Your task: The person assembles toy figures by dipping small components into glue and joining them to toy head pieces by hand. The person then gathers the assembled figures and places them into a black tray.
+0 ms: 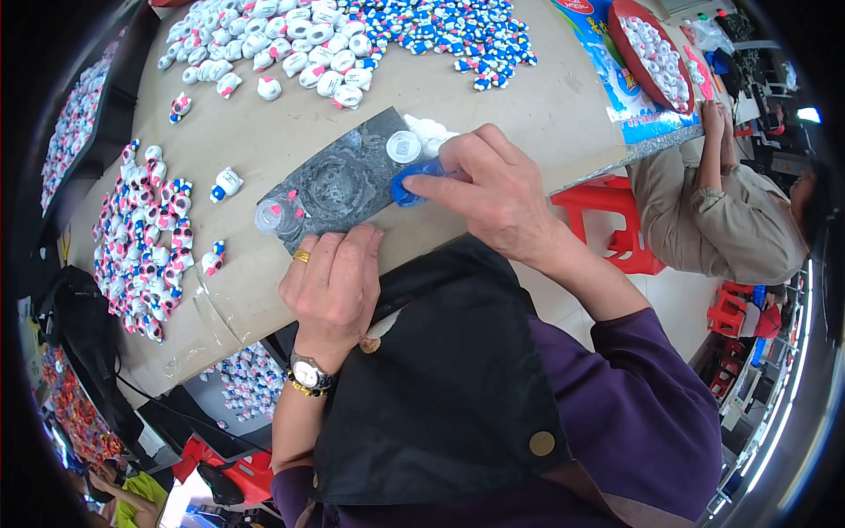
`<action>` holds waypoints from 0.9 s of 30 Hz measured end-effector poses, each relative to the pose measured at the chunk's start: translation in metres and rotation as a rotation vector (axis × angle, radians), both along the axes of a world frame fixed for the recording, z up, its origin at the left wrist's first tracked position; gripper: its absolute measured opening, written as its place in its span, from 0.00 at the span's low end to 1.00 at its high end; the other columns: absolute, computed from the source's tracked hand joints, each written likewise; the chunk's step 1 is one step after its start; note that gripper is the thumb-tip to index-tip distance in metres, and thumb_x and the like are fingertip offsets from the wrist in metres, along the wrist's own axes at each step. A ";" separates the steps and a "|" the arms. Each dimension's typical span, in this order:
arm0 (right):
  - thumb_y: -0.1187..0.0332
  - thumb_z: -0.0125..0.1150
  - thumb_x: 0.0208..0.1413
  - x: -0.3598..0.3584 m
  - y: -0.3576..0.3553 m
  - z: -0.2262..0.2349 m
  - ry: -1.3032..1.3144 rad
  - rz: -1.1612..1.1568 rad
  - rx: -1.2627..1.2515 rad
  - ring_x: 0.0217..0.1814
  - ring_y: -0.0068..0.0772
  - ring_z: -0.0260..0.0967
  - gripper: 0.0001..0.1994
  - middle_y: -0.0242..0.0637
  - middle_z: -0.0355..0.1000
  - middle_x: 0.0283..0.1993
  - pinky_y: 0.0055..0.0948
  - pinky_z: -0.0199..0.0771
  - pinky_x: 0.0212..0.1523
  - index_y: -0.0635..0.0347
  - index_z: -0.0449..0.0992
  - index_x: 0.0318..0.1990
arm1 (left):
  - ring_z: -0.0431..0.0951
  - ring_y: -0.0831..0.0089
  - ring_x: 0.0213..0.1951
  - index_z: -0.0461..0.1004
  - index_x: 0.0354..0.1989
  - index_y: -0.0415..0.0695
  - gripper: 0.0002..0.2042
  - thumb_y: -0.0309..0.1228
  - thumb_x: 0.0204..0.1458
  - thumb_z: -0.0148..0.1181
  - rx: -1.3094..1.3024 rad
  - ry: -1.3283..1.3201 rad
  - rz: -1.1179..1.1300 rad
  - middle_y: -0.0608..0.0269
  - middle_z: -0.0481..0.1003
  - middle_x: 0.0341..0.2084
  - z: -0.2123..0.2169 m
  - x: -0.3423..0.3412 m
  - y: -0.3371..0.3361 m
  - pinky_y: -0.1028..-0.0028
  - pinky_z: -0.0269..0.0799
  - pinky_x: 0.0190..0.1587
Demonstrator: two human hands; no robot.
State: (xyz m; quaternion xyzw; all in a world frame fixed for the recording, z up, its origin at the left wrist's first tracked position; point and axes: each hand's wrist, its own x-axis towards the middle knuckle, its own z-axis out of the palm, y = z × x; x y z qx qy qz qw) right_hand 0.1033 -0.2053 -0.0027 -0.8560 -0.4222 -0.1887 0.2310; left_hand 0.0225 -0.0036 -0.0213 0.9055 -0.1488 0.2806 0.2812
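Observation:
A dark grey mat [343, 172] lies aslant in front of me. My left hand [330, 277], with a gold ring, has its fingers bent and pressed together at the mat's near edge; the fingertips are hidden. A few small pink pieces [293, 207] lie just beyond it, next to a small clear round dish [267, 216]. At the mat's right end my right hand [502, 194] is closed, pinching a lump of blue clay [405, 185] in clear plastic. A round white-lidded pot [403, 147] and a lump of white clay [429, 132] are just past it.
Small white, pink and blue figures [145, 242] crowd the table's left side. White figure parts [290, 40] and blue pieces [431, 35] spread along the far side. A red tray [634, 66] holds white parts at the far right. Another person [713, 211] sits right, near a red stool [607, 220].

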 end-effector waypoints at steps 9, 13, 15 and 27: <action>0.76 0.59 0.37 0.006 -0.014 0.006 -0.039 -0.034 -0.003 0.31 0.30 0.61 0.17 0.30 0.62 0.31 0.24 0.65 0.26 0.49 0.82 0.37 | 0.73 0.65 0.23 0.75 0.29 0.40 0.09 0.18 0.39 0.68 0.028 -0.008 0.020 0.61 0.74 0.22 -0.003 -0.001 0.001 0.71 0.68 0.26; 0.78 0.58 0.38 -0.001 -0.006 0.007 -0.003 -0.025 0.043 0.31 0.32 0.61 0.17 0.31 0.62 0.30 0.26 0.65 0.27 0.49 0.82 0.37 | 0.72 0.65 0.22 0.75 0.30 0.40 0.10 0.19 0.40 0.68 0.031 -0.023 0.003 0.62 0.72 0.21 -0.005 -0.003 0.001 0.71 0.68 0.25; 0.79 0.57 0.38 0.000 -0.005 0.004 0.099 -0.014 0.036 0.32 0.33 0.61 0.18 0.31 0.61 0.30 0.28 0.64 0.28 0.49 0.82 0.37 | 0.70 0.65 0.22 0.76 0.32 0.40 0.10 0.20 0.40 0.68 0.034 -0.048 -0.006 0.62 0.70 0.21 -0.007 -0.003 0.001 0.71 0.67 0.24; 0.84 0.58 0.38 0.028 -0.027 0.016 0.113 -0.072 0.188 0.34 0.33 0.64 0.16 0.33 0.62 0.29 0.27 0.66 0.31 0.55 0.82 0.34 | 0.71 0.65 0.22 0.75 0.30 0.39 0.10 0.19 0.39 0.69 0.006 -0.068 -0.018 0.61 0.71 0.20 -0.003 0.002 0.003 0.70 0.67 0.24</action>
